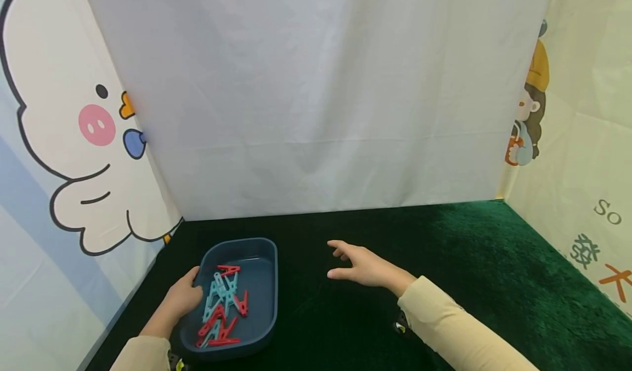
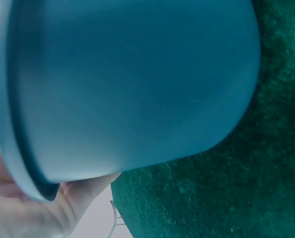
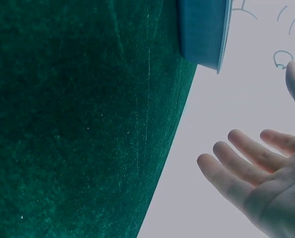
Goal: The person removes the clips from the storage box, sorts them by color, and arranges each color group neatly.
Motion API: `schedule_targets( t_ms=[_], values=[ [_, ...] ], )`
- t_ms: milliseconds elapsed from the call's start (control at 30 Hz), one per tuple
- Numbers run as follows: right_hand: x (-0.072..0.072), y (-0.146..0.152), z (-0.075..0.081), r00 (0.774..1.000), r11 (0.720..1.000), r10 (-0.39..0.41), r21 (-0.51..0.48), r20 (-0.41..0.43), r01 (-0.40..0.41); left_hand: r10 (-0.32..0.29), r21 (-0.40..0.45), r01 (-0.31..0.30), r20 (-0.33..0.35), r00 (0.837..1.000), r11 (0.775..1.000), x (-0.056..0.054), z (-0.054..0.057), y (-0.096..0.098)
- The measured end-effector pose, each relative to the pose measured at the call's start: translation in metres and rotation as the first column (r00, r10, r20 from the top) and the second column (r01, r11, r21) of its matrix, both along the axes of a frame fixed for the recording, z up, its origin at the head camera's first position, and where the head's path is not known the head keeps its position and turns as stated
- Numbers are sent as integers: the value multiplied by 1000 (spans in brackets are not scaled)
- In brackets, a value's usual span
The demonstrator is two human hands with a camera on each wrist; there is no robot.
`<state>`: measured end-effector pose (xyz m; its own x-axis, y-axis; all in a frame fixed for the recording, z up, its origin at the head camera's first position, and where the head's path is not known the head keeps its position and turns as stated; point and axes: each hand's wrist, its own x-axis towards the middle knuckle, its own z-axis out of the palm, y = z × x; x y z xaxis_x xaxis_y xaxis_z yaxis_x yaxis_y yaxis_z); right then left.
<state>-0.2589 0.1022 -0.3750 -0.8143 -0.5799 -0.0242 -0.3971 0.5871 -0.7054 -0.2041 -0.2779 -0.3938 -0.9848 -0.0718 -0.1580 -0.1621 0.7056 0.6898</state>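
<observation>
My left hand [image 1: 181,297] grips the left rim of a dark blue plastic tub [image 1: 264,297], thumb over the edge and the other fingers hidden on its outer side. In the left wrist view the outer wall of the tub [image 2: 137,89] fills most of the picture. Inside lie several red clothespins [image 1: 241,303] and light blue clothespins [image 1: 224,290], heaped along the left side. To the right of the tub, my right hand [image 1: 365,266] hovers with nothing in it, thumb and fingers spread; its palm shows in the right wrist view.
A dark green plush cloth [image 1: 474,261] covers the tabletop. White fabric [image 1: 316,96] hangs along its back edge. Printed panels stand at both sides, a cartoon duck panel [image 1: 54,113] on the left and a cream panel [image 1: 582,157] on the right.
</observation>
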Motion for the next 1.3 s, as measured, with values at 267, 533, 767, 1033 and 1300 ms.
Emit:
schedule_targets(
  t_ms=[267,533,767,1033,1300],
  values=[
    [0,-2,1,1000,1000,13,-6,5,-13,-20,-13,20,-19,1000,1000,1,1,9],
    [1,-3,-1,1000,1000,23,-16,-10,-23,-28,-5,28,-19,999,1000,1,0,15],
    [4,-4,-1,999,999,38,-28,-16,-39,-39,11,39,-18,999,999,1,-1,21],
    [4,-5,-2,999,999,41,-34,-6,-41,-53,20,54,-33,998,998,3,-2,30],
    [4,-4,-3,999,998,47,-41,1,-46,-62,37,62,-7,998,997,2,-4,33]
  ],
)
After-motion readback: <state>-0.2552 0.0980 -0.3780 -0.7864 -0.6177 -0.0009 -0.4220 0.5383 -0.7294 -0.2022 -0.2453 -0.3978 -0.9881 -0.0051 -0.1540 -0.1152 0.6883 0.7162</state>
